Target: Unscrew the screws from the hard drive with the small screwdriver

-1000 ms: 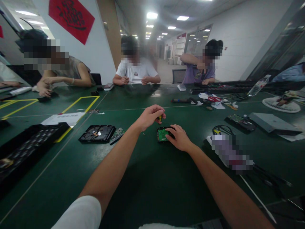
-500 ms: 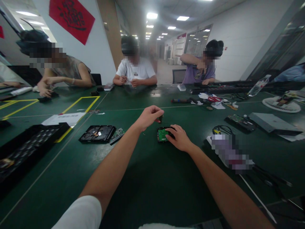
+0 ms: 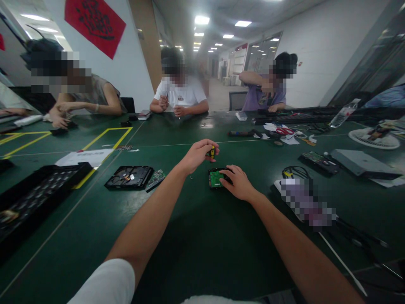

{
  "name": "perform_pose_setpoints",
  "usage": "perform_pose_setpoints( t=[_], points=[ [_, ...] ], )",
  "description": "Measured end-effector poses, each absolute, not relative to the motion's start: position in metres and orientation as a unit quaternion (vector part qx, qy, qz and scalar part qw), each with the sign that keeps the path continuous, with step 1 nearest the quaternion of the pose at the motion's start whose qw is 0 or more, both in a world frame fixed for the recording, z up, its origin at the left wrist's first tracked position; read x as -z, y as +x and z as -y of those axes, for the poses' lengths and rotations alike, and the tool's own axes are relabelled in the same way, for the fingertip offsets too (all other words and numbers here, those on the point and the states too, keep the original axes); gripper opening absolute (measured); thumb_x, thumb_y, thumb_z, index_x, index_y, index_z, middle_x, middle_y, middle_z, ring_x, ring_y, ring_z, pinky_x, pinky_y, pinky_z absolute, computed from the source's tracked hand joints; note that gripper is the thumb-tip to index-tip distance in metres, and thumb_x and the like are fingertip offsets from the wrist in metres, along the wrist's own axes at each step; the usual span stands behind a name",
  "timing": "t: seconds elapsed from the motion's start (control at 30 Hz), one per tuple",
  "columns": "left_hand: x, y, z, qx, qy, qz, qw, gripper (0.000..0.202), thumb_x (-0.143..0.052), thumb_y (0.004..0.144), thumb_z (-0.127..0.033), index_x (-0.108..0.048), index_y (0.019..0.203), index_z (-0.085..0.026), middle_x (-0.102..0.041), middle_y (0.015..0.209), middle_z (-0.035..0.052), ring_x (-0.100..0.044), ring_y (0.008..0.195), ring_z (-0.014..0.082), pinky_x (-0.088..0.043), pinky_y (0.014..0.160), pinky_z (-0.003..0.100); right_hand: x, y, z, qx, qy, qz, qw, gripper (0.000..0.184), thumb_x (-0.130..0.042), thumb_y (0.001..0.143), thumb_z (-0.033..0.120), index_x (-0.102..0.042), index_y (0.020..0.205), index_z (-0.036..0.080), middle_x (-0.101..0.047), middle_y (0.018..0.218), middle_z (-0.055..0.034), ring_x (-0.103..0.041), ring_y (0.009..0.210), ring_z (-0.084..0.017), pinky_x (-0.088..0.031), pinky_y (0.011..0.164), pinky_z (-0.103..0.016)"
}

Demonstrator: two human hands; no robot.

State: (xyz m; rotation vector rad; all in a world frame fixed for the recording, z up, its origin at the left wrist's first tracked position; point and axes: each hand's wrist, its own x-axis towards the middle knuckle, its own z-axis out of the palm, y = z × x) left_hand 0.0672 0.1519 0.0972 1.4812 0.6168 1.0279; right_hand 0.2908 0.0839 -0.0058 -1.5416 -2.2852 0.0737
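Note:
A small hard drive with a green circuit board [image 3: 216,178] lies on the green table [image 3: 202,236] in front of me. My right hand [image 3: 238,182] rests on its right side, fingers curled over its edge, holding it down. My left hand [image 3: 198,155] hovers just above and left of the drive, fingers pinched round a small yellow-and-black screwdriver [image 3: 212,153] that stands upright over the board.
An opened hard drive [image 3: 129,176] and a loose circuit board [image 3: 155,178] lie to the left, a black tray [image 3: 38,190] further left. Cables and tools [image 3: 295,173] sit to the right, with a grey box [image 3: 362,164]. Three people work across the table.
My left hand has turned slightly on the screwdriver, so its yellow handle shows again. The right hand and the drive have stayed put.

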Motion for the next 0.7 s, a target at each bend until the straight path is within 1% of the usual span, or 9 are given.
perform_pose_setpoints(
  t=[0.17, 0.33, 0.4, 0.53, 0.7],
  points=[
    [-0.0972, 0.065, -0.1521, -0.451, 0.669, -0.305, 0.506, 0.022, -0.069, 0.089, -0.037, -0.069, 0.1, -0.018, -0.065, 0.089, 0.0048, -0.061, 0.082, 0.0152, -0.055, 0.064, 0.024, 0.0047, 0.291, -0.0831, -0.03, -0.545, 0.815, 0.194, 0.046, -0.049, 0.102, 0.055, -0.06, 0.141, 0.033, -0.051, 0.15, -0.0112, -0.04, 0.145, -0.036, -0.036, 0.115, -0.061],
    [-0.0978, 0.0639, -0.1506, -0.448, 0.689, -0.324, 0.469, 0.023, -0.075, 0.086, -0.037, -0.065, 0.088, -0.017, -0.064, 0.08, 0.0026, -0.059, 0.073, 0.0122, -0.05, 0.062, 0.022, 0.0065, 0.292, -0.0838, -0.031, -0.544, 0.814, 0.203, 0.045, -0.049, 0.102, 0.055, -0.06, 0.141, 0.035, -0.052, 0.15, -0.0105, -0.04, 0.145, -0.036, -0.037, 0.114, -0.063],
    [-0.0982, 0.0646, -0.15, -0.448, 0.683, -0.327, 0.475, 0.022, -0.074, 0.087, -0.037, -0.064, 0.088, -0.017, -0.066, 0.083, 0.0042, -0.06, 0.074, 0.0128, -0.05, 0.061, 0.023, 0.0072, 0.292, -0.0841, -0.03, -0.544, 0.813, 0.204, 0.045, -0.049, 0.102, 0.055, -0.059, 0.141, 0.035, -0.051, 0.15, -0.0101, -0.039, 0.145, -0.036, -0.037, 0.114, -0.064],
    [-0.099, 0.066, -0.15, -0.437, 0.671, -0.309, 0.513, 0.02, -0.065, 0.094, -0.037, -0.063, 0.093, -0.016, -0.072, 0.094, 0.0091, -0.067, 0.084, 0.0162, -0.052, 0.061, 0.023, 0.0074, 0.2917, -0.0839, -0.028, -0.546, 0.812, 0.204, 0.045, -0.049, 0.102, 0.055, -0.059, 0.142, 0.035, -0.052, 0.15, -0.0096, -0.039, 0.145, -0.036, -0.037, 0.115, -0.063],
    [-0.0979, 0.0667, -0.1513, -0.429, 0.647, -0.279, 0.565, 0.023, -0.058, 0.098, -0.036, -0.066, 0.095, -0.015, -0.072, 0.095, 0.0106, -0.067, 0.086, 0.0176, -0.054, 0.062, 0.025, 0.0076, 0.2913, -0.0841, -0.026, -0.543, 0.815, 0.203, 0.045, -0.049, 0.103, 0.055, -0.059, 0.141, 0.034, -0.052, 0.149, -0.0105, -0.04, 0.144, -0.036, -0.038, 0.114, -0.062]
  ],
)
